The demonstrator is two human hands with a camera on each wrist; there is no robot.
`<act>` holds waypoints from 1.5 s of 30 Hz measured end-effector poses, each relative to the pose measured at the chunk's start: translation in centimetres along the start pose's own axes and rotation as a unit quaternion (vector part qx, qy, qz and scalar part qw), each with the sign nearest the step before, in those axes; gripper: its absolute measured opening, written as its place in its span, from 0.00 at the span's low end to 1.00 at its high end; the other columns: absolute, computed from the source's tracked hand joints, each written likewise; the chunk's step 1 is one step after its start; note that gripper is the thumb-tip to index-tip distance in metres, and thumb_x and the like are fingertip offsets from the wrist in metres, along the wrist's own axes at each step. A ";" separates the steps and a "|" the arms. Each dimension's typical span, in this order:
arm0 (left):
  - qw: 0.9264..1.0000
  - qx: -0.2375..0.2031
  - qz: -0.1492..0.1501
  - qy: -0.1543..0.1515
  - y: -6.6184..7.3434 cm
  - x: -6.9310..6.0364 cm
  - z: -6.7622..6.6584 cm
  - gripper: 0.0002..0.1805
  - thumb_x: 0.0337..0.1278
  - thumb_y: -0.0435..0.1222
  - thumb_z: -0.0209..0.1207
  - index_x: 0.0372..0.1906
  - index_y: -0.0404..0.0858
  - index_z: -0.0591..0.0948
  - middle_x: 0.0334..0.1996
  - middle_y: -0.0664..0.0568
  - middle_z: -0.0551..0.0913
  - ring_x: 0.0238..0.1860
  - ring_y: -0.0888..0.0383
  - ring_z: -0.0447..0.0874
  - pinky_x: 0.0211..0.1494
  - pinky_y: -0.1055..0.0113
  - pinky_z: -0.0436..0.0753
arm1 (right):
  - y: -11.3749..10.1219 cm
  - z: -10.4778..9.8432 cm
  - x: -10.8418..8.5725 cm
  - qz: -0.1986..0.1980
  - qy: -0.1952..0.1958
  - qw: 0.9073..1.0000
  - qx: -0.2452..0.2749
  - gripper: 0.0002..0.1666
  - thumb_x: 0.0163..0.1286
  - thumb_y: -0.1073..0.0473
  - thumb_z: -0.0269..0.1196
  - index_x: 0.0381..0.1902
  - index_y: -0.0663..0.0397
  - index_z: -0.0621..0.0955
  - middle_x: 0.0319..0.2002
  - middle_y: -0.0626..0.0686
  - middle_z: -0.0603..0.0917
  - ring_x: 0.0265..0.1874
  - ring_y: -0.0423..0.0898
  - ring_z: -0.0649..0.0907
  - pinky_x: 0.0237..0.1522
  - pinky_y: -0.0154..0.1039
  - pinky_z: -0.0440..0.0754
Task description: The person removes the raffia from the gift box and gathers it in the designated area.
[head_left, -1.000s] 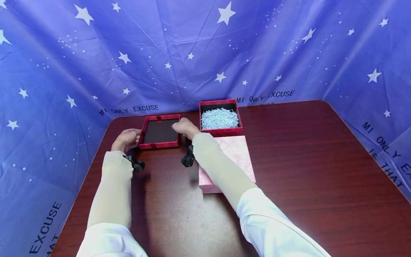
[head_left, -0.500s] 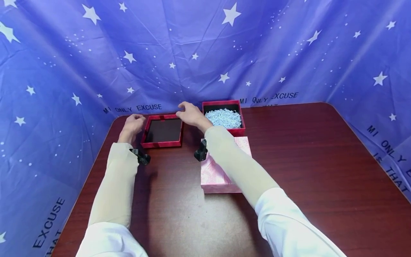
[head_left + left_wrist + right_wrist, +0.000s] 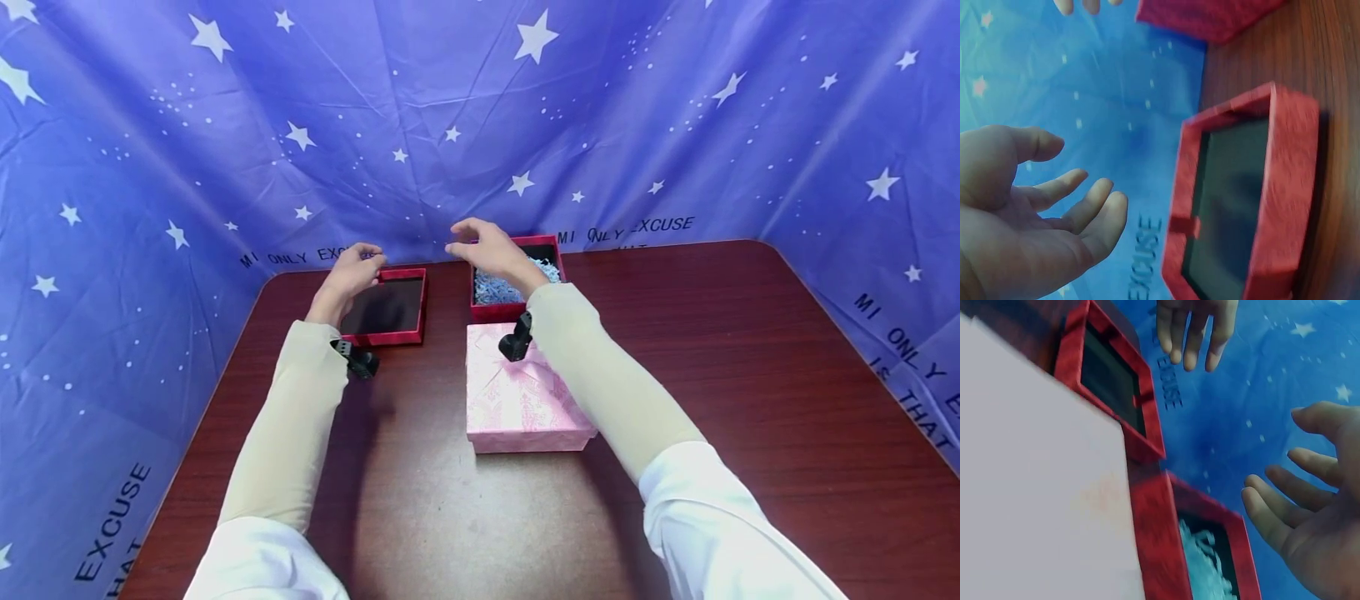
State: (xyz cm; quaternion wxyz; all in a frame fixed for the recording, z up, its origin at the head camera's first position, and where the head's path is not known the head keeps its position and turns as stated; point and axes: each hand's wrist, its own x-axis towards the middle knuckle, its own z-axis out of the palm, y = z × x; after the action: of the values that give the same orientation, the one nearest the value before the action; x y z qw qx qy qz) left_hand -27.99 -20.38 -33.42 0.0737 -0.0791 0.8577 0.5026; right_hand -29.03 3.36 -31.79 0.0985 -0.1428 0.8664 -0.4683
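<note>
My left hand [image 3: 349, 281] hovers over the left part of a red box lid [image 3: 401, 337] that lies with its dark inside facing up. Its fingers are relaxed and hold nothing, as the left wrist view confirms. Above the left rim of a red box [image 3: 495, 312] hangs my right hand [image 3: 491, 250], fingers loosely bent and apart from the box. Pale blue shredded paper [image 3: 495, 289] fills that box, partly hidden by the hand in the head view. Toward me from the red box sits a pink patterned box [image 3: 517, 404] with its lid on and a ribbon bow on top.
The dark red wooden table [image 3: 750, 375] stretches far to the right. A blue curtain [image 3: 420, 108] with white stars hangs behind the table and along its sides. Both red pieces stand near the back edge.
Both hands have let go of the red lid, which stays on the table. They have lifted and moved to the right, the right hand to above the red box.
</note>
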 end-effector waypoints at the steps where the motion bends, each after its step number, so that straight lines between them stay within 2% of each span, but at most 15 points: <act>1: 1.000 -0.002 0.004 -0.007 0.3 -0.1 0.3 0.24 0.70 0.37 0.46 0.66 0.32 0.64 0.64 0.39 0.67 0.48 0.57 0.71 0.65 0.57 0.74 | 0.2 -0.4 -0.1 0.003 0.000 1.000 0.001 0.29 0.69 0.48 0.59 0.65 0.50 0.70 0.64 0.52 0.73 0.63 0.48 0.72 0.64 0.44 0.71; 6: 0.999 -0.020 0.020 -0.032 1.5 -0.1 1.9 0.23 0.70 0.36 0.47 0.65 0.32 0.65 0.58 0.39 0.71 0.43 0.61 0.72 0.63 0.58 0.75 | 1.5 -2.1 -0.3 0.014 0.009 1.000 0.006 0.31 0.68 0.49 0.60 0.66 0.52 0.69 0.64 0.53 0.73 0.63 0.49 0.71 0.63 0.45 0.72; 10: 0.998 -0.038 0.027 -0.052 1.8 0.1 3.2 0.23 0.70 0.35 0.48 0.65 0.31 0.66 0.52 0.43 0.73 0.37 0.64 0.72 0.60 0.61 0.77 | 2.3 -3.0 -0.5 0.022 0.013 1.000 -0.002 0.32 0.68 0.49 0.60 0.66 0.53 0.69 0.64 0.54 0.72 0.64 0.49 0.71 0.64 0.45 0.71; 15: 0.994 -0.066 0.030 -0.081 2.0 0.3 4.8 0.23 0.69 0.33 0.49 0.66 0.30 0.65 0.52 0.43 0.74 0.36 0.64 0.73 0.55 0.68 0.80 | 3.2 -3.9 -1.0 0.034 0.011 0.999 -0.013 0.32 0.68 0.48 0.60 0.66 0.51 0.68 0.65 0.54 0.71 0.64 0.50 0.70 0.65 0.47 0.69; 18: 0.992 -0.076 0.033 -0.099 2.4 0.2 5.9 0.24 0.69 0.33 0.50 0.67 0.30 0.64 0.55 0.41 0.74 0.38 0.62 0.75 0.57 0.65 0.80 | 3.7 -4.2 -1.2 0.045 0.006 0.999 -0.022 0.32 0.69 0.48 0.60 0.67 0.52 0.68 0.65 0.55 0.71 0.64 0.51 0.70 0.66 0.47 0.69; 22: 0.988 -0.081 0.032 -0.130 3.0 0.0 7.0 0.26 0.69 0.32 0.49 0.68 0.29 0.62 0.61 0.36 0.72 0.50 0.51 0.78 0.63 0.57 0.76 | 4.5 -4.4 -1.1 0.057 0.002 0.998 -0.032 0.33 0.68 0.48 0.60 0.66 0.55 0.67 0.65 0.57 0.71 0.64 0.53 0.70 0.66 0.48 0.68; 25: 0.984 -0.084 0.028 -0.152 3.3 0.1 7.8 0.27 0.68 0.31 0.50 0.68 0.28 0.61 0.62 0.33 0.71 0.57 0.43 0.75 0.64 0.55 0.75 | 5.0 -4.4 -0.9 0.064 0.003 0.997 -0.043 0.33 0.68 0.49 0.60 0.66 0.57 0.67 0.65 0.58 0.70 0.65 0.54 0.69 0.67 0.48 0.66; 29: 0.983 -0.084 0.018 -0.161 3.3 0.2 8.9 0.27 0.66 0.29 0.53 0.67 0.27 0.62 0.58 0.33 0.72 0.53 0.44 0.77 0.64 0.55 0.75 | 5.4 -4.2 -0.8 0.080 -0.001 0.995 -0.054 0.34 0.67 0.50 0.61 0.66 0.58 0.67 0.66 0.60 0.69 0.65 0.55 0.69 0.68 0.48 0.66; 33: 0.984 -0.084 0.011 -0.159 3.3 0.1 9.6 0.26 0.64 0.27 0.54 0.65 0.27 0.63 0.53 0.35 0.73 0.47 0.48 0.77 0.62 0.55 0.77 | 5.5 -3.9 -0.9 0.105 -0.021 0.993 -0.054 0.36 0.66 0.48 0.61 0.68 0.55 0.65 0.68 0.60 0.65 0.66 0.56 0.67 0.68 0.50 0.65; 37: 0.982 -0.092 0.010 -0.162 3.2 0.0 10.0 0.26 0.63 0.25 0.53 0.65 0.27 0.62 0.49 0.37 0.73 0.49 0.47 0.77 0.62 0.54 0.77 | 5.6 -3.6 -0.9 0.128 -0.053 0.987 -0.079 0.41 0.66 0.45 0.61 0.71 0.53 0.60 0.72 0.58 0.60 0.70 0.54 0.62 0.70 0.52 0.63; 40: 0.981 -0.102 0.007 -0.165 3.1 0.1 10.1 0.27 0.62 0.23 0.52 0.65 0.27 0.61 0.51 0.35 0.73 0.53 0.45 0.77 0.63 0.54 0.76 | 5.7 -3.5 -0.9 0.140 -0.086 0.981 -0.101 0.47 0.65 0.43 0.61 0.73 0.53 0.55 0.74 0.56 0.56 0.72 0.53 0.58 0.71 0.52 0.60; 45: 0.977 -0.122 -0.005 -0.174 3.2 0.3 10.4 0.27 0.62 0.22 0.52 0.65 0.28 0.60 0.56 0.32 0.71 0.58 0.42 0.75 0.63 0.54 0.76 | 6.0 -3.5 -1.0 0.158 -0.128 0.973 -0.106 0.53 0.63 0.43 0.63 0.75 0.55 0.48 0.75 0.56 0.51 0.74 0.52 0.54 0.73 0.50 0.56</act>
State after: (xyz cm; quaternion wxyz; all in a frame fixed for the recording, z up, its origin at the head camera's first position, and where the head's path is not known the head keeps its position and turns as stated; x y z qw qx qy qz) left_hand -28.48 -9.82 -35.81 0.2135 -0.0030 0.7639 0.6090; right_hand -30.05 9.54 -34.91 0.2657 -0.0729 0.9029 -0.3299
